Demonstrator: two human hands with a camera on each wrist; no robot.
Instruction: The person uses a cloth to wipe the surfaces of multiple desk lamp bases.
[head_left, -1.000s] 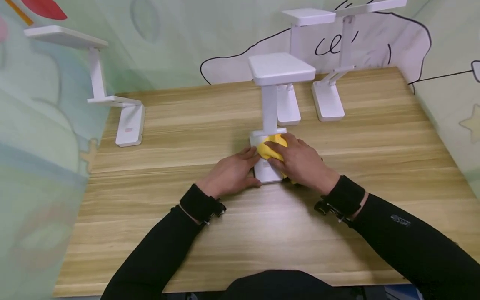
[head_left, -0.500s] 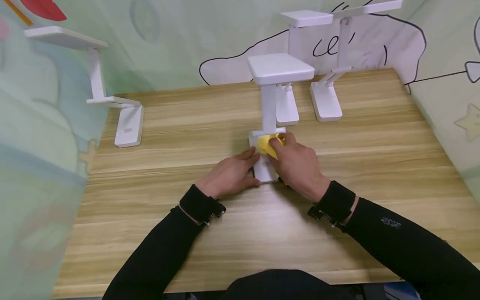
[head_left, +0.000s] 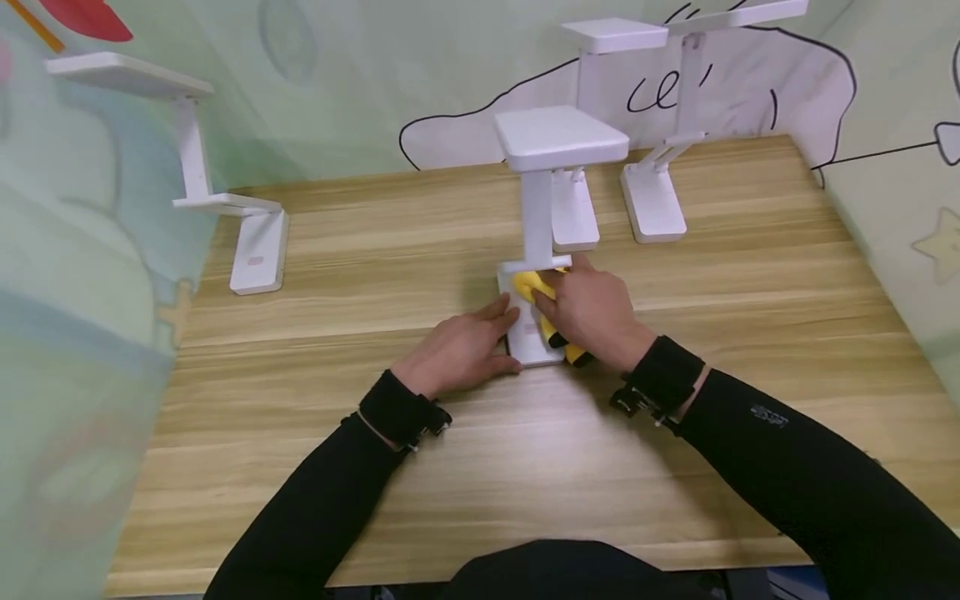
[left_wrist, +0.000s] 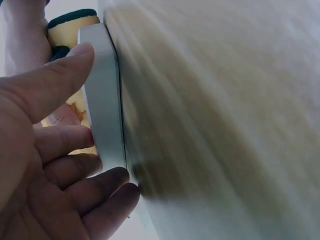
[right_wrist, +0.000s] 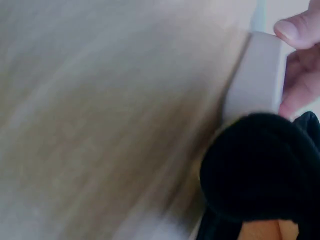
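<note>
In the middle of the table a white desk lamp stands with its base toward me. My left hand holds that base from the left, thumb at the near corner and fingers along the side; the left wrist view shows the fingertips against its edge. In my right hand is a bunched yellow cloth with black edging, pressed on the base's top just below the stem joint. The cloth's loose black-edged ends hang toward the base's near right corner. Its black edging fills much of the right wrist view.
Two more white lamps stand behind, one base close behind the middle lamp and another base to its right. A fourth lamp stands at the back left. The wooden table meets patterned walls at the back and sides.
My right hand has shifted a little left and away from me over the base, wiping with the cloth. The cloth's black-edged ends now show more. My left hand stays put.
</note>
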